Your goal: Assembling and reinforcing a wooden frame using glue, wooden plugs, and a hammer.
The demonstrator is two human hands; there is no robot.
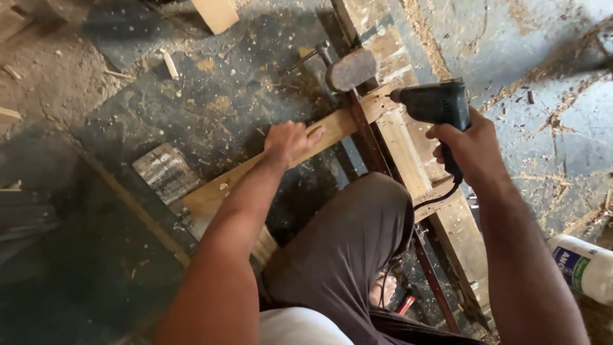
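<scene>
We press left hand (290, 140) flat on wooden slat (268, 167), frame centre. Right hand (469, 144) grip wraps drill (434, 102), tip at slat end, upper right. Hole not visibly begun; we judge drilling remains.

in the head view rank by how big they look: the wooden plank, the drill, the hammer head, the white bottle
1. wooden plank
2. drill
3. white bottle, cut off by the frame edge and nearer the camera, so unsure against the drill
4. hammer head

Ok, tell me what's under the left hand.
The left hand presses flat on a pale wooden plank that runs toward the drill. The plank's surface beneath the palm is covered.
</scene>
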